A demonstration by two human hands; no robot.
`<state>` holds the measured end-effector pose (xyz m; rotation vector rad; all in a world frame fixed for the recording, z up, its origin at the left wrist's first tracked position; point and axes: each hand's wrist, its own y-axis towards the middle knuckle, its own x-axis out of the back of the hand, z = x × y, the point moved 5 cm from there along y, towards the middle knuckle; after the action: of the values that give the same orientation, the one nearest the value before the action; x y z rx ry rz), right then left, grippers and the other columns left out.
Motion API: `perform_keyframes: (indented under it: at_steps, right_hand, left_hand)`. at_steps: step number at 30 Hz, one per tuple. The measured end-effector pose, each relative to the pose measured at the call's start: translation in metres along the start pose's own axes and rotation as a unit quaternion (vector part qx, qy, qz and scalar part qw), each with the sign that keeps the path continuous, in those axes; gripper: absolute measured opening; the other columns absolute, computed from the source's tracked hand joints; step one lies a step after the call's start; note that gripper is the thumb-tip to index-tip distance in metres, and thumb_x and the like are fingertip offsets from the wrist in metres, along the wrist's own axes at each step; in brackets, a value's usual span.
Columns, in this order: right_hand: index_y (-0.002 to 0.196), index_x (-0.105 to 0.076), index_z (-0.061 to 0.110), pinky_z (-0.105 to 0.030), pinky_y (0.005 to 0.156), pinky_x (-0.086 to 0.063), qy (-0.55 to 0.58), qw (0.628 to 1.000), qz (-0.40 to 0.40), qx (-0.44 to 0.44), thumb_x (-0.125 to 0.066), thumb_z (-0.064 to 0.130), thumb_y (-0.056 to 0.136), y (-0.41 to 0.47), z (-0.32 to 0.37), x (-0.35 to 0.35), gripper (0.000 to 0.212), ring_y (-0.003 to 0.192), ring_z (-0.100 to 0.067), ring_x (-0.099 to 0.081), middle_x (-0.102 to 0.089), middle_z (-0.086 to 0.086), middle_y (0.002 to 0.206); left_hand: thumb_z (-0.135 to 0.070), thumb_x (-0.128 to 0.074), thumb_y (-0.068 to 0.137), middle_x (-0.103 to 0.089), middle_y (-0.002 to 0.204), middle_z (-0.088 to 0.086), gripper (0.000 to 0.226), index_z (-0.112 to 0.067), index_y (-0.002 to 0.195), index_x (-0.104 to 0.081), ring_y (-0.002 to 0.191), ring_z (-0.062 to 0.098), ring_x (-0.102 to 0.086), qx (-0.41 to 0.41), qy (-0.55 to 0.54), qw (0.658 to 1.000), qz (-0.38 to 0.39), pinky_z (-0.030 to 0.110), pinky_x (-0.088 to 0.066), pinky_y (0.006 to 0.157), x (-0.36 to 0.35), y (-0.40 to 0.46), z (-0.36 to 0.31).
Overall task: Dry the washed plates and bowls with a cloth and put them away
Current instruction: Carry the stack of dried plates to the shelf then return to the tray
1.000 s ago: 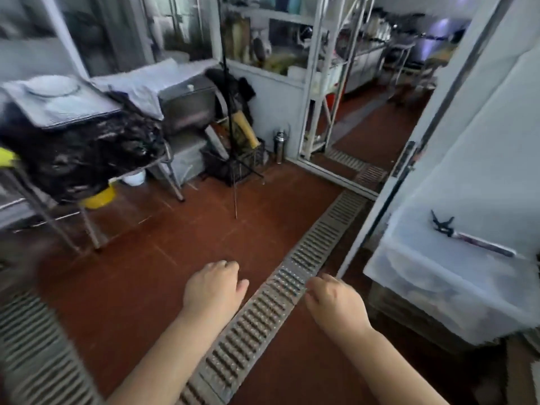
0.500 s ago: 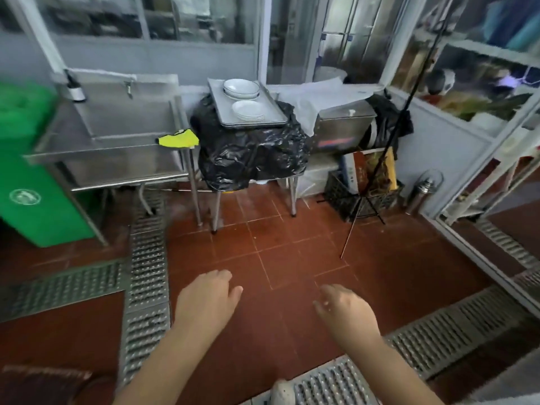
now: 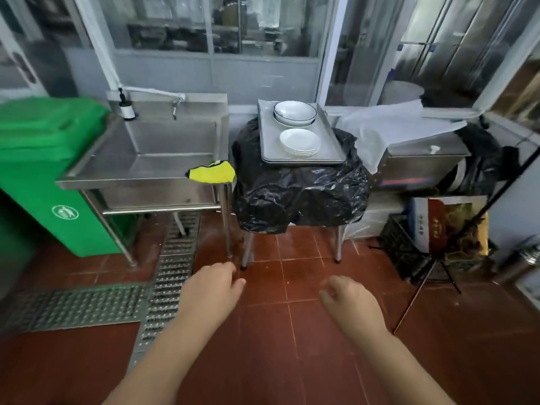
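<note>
A: Head view. Where do the task's things lie from each grip?

B: Ahead and above, well apart from both. The stack of plates (image 3: 300,142) and the stack of bowls (image 3: 294,113) sit on a metal tray (image 3: 330,141); the plates are nearer the viewer, the bowls behind them. The yellow cloth (image 3: 211,173) drapes the front right corner of the sink (image 3: 146,159), left of the tray.

A: State of each grip?

B: The left hand (image 3: 211,287) and right hand (image 3: 349,301) hang loosely curled, holding nothing.

A: Which is nearer what?

B: Judged from position, the left hand lies more in line with the cloth, the right with the plates.

A: Surface and room?

B: The tray rests on a desk wrapped in black plastic (image 3: 298,194), on red floor tiles (image 3: 263,346) beside a drain grate (image 3: 172,276) and a green bin (image 3: 38,171).
</note>
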<state>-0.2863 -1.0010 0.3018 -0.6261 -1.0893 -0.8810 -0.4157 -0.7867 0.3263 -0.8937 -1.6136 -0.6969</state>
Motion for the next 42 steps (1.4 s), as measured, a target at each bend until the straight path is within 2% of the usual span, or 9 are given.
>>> perform_keyframes:
  at_steps: [7, 11, 17, 20, 24, 28, 32, 38, 42]
  right_hand:
    - [0.103, -0.066, 0.032, -0.027, 0.076, -0.043, 0.021, 1.000, 0.008, 0.010, -0.055, 0.035, 0.088, 0.136, 0.004, 0.008, 0.019, 0.098, -0.013, -0.060, -0.063, 0.011, 0.105]
    - [0.102, -0.066, 0.033, -0.028, 0.078, -0.044, 0.023, 1.000, 0.009, 0.014, -0.055, 0.035, 0.088, 0.207, 0.004, 0.001, 0.019, 0.099, -0.013, -0.060, -0.064, 0.012, 0.105]
    - [0.103, -0.066, 0.033, -0.027, 0.076, -0.043, 0.008, 1.000, 0.011, -0.010, -0.053, 0.036, 0.088, 0.347, 0.004, 0.001, 0.020, 0.101, -0.012, -0.059, -0.064, 0.011, 0.105]
    - [0.102, -0.067, 0.031, -0.028, 0.078, -0.044, 0.012, 0.999, -0.002, -0.033, -0.055, 0.034, 0.087, 0.416, 0.005, 0.010, 0.019, 0.101, -0.014, -0.059, -0.065, 0.010, 0.104]
    - [0.100, -0.068, 0.031, -0.027, 0.073, -0.040, 0.029, 0.998, -0.011, -0.048, -0.056, 0.034, 0.087, 0.485, 0.005, 0.011, 0.018, 0.098, -0.013, -0.060, -0.065, 0.010, 0.101]
    - [0.094, -0.069, 0.031, -0.024, 0.067, -0.035, 0.054, 0.996, -0.003, -0.078, -0.056, 0.031, 0.085, 0.534, -0.013, 0.007, 0.016, 0.092, -0.011, -0.061, -0.067, 0.012, 0.093]
    - [0.095, -0.071, 0.029, -0.028, 0.072, -0.044, 0.066, 0.992, 0.014, -0.103, -0.056, 0.030, 0.086, 0.594, -0.037, 0.002, 0.017, 0.092, -0.015, -0.062, -0.070, 0.009, 0.092]
    - [0.113, -0.065, 0.024, -0.026, 0.069, -0.039, 0.091, 0.989, 0.057, -0.097, -0.052, 0.029, 0.091, 0.690, -0.074, -0.009, 0.026, 0.093, -0.013, -0.060, -0.062, 0.007, 0.113]
    - [0.129, -0.052, 0.022, -0.027, 0.070, -0.043, 0.105, 0.986, 0.067, -0.112, -0.052, 0.027, 0.093, 0.749, -0.100, -0.011, 0.037, 0.091, -0.014, -0.060, -0.048, 0.005, 0.130]
  left_hand:
    - [-0.049, -0.047, 0.092, -0.066, 0.110, -0.010, 0.037, -0.029, 0.121, -0.057, 0.101, 0.012, -0.062, 0.026, -0.020, 0.999, 0.004, 0.031, -0.053, 0.077, -0.004, 0.123, -0.008]
    - [-0.049, -0.048, 0.090, -0.066, 0.106, -0.010, 0.033, -0.029, 0.114, -0.059, 0.100, 0.014, -0.062, 0.017, -0.023, 1.000, 0.013, 0.032, -0.052, 0.075, -0.015, 0.202, -0.014]
    - [-0.048, -0.050, 0.089, -0.066, 0.111, -0.010, 0.033, -0.030, 0.117, -0.058, 0.105, 0.015, -0.060, 0.000, -0.043, 0.999, 0.003, 0.032, -0.049, 0.077, -0.023, 0.353, -0.013]
    - [-0.048, -0.051, 0.089, -0.066, 0.108, -0.009, 0.030, -0.028, 0.111, -0.059, 0.103, 0.017, -0.060, -0.011, -0.056, 0.998, -0.004, 0.032, -0.050, 0.076, -0.018, 0.426, -0.016]
    - [-0.046, -0.048, 0.090, -0.065, 0.105, -0.008, 0.028, -0.028, 0.108, -0.059, 0.104, 0.017, -0.059, -0.026, -0.033, 0.999, 0.001, 0.032, -0.046, 0.073, -0.023, 0.502, -0.027]
    - [-0.047, -0.046, 0.091, -0.064, 0.108, -0.009, 0.032, -0.029, 0.114, -0.058, 0.105, 0.016, -0.058, -0.031, -0.034, 0.998, 0.036, 0.032, -0.046, 0.073, -0.044, 0.551, -0.041]
    - [-0.045, -0.044, 0.092, -0.058, 0.121, -0.006, 0.042, -0.028, 0.130, -0.045, 0.107, 0.017, -0.057, -0.034, -0.023, 0.999, 0.035, 0.032, -0.045, 0.072, -0.057, 0.602, -0.052]
    - [-0.042, -0.041, 0.095, -0.054, 0.126, -0.002, 0.048, -0.023, 0.139, -0.036, 0.104, 0.018, -0.057, 0.016, -0.031, 0.997, 0.070, 0.030, -0.045, 0.071, -0.074, 0.680, -0.078]
    - [-0.044, -0.041, 0.095, -0.057, 0.113, -0.003, 0.032, -0.021, 0.118, -0.045, 0.086, 0.013, -0.055, 0.065, -0.065, 0.990, 0.103, 0.028, -0.042, 0.062, -0.087, 0.730, -0.097]
